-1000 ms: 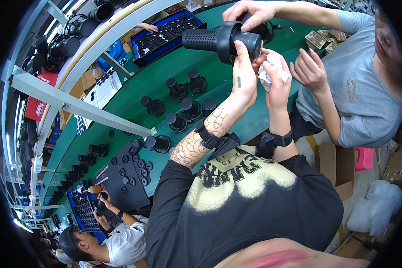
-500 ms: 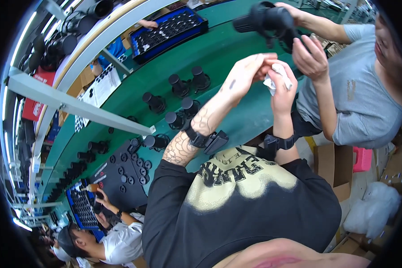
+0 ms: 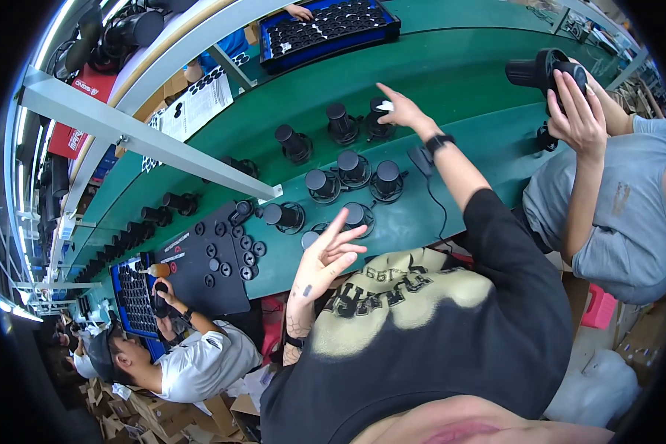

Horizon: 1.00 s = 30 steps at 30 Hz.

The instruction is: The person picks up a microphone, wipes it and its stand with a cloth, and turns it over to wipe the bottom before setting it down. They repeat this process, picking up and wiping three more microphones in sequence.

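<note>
My left hand is open, palm turned up and fingers spread, near the bench's front edge. It appears to hold nothing and is beside a black cylindrical device with a wider ringed base. Farther out, my right hand reaches over the green bench with its index finger stretched out. A small white crumpled cloth shows at its fingers, over the top of another black cylindrical device. Whether that hand touches the device cannot be made out. Several similar devices stand upright around both hands.
At right, a co-worker holds a black device. A thin black cable crosses the green bench. A blue-edged tray lies at the back. A grey post slants across the left. Round black parts lie on a dark mat.
My hands have separated: the right went left and outward over the devices with the white cloth, while the left came back toward me and opened. The co-worker's device moved right.
</note>
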{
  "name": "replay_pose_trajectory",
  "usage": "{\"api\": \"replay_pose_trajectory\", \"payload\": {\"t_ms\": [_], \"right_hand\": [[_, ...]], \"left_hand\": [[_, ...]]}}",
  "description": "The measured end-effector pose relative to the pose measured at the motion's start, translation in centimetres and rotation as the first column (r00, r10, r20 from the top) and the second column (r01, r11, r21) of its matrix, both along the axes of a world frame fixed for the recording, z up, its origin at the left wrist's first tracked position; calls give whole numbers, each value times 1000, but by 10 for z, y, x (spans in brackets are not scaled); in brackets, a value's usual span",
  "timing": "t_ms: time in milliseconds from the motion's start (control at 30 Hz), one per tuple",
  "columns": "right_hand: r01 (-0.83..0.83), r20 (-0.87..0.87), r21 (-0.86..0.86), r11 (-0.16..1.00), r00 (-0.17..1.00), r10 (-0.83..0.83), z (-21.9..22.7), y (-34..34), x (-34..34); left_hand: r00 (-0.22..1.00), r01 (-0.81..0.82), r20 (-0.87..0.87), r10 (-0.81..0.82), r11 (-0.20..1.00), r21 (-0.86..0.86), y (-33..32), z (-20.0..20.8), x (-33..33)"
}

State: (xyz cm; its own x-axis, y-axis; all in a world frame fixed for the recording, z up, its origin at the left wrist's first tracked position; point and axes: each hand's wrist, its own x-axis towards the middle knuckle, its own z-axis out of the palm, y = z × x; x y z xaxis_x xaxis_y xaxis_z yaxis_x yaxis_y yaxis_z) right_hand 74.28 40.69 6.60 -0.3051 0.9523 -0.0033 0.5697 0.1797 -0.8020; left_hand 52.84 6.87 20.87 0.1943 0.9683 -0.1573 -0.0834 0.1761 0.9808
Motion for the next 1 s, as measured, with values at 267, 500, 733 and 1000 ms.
{"api": "replay_pose_trajectory", "payload": {"t_ms": [267,500,733,1000], "right_hand": [[304,-239,401,864,945,-222,30,12,15],[-124,-194,-138,983,976,96,188,-71,27],[-306,-180,-244,920,947,267,203,-97,7],[-429,-750,-229,874,650,122,142,-139,-17]], "left_hand": [[946,-183,-273,172,983,-12,-30,-21,-39],[974,49,225,-39,998,-40,52,-5,-5],[438,627,848,-298,777,-51,63,35,42],[155,645,979,-132,764,1,54,77,56]]}}
